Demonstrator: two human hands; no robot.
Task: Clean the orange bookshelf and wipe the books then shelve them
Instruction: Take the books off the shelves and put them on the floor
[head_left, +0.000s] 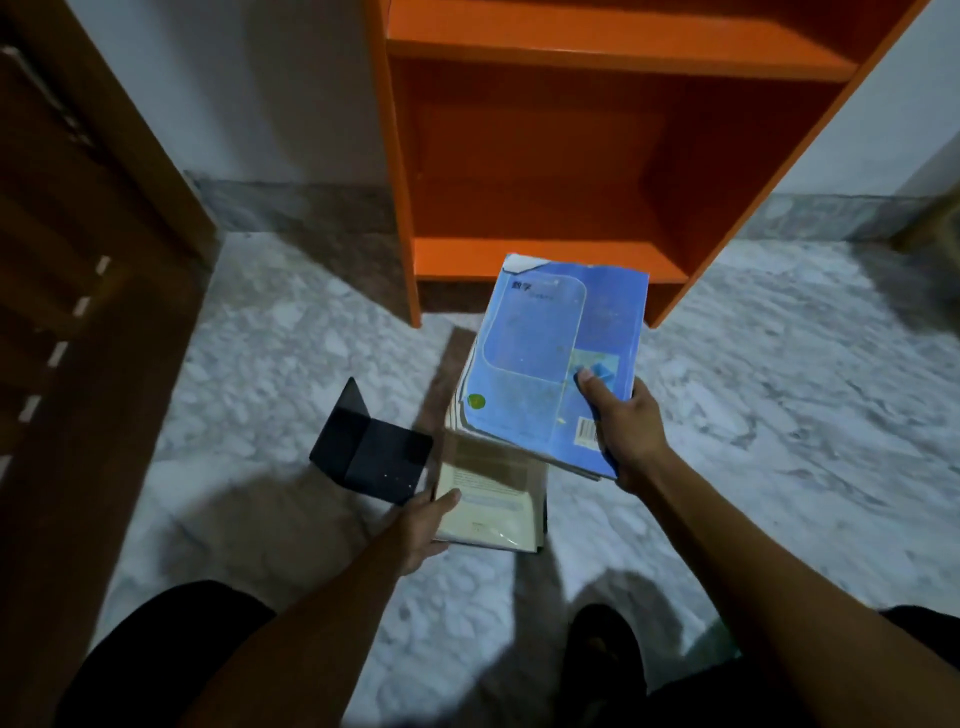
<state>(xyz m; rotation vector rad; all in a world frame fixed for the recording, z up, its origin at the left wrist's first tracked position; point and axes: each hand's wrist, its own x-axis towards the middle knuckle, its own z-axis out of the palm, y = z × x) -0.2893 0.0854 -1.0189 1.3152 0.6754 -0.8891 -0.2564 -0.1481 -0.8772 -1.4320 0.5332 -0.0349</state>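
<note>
Two bare hands worked over a speckled grey stone floor (291, 353). The right hand (626, 431) was closed on a glossy blue paperback (545, 364), thumb on its cover, fingers beneath, holding it tilted above a stack of books (460, 400). The left hand (426, 522) gripped the near corner of a cream-covered book (488, 504) lying at the stack's base. A dark, L-shaped metal bookend (366, 449) stood just beside it. Beyond, the orange bookshelf (540, 156), flat-boarded and smooth, stood against the white wall.
</note>
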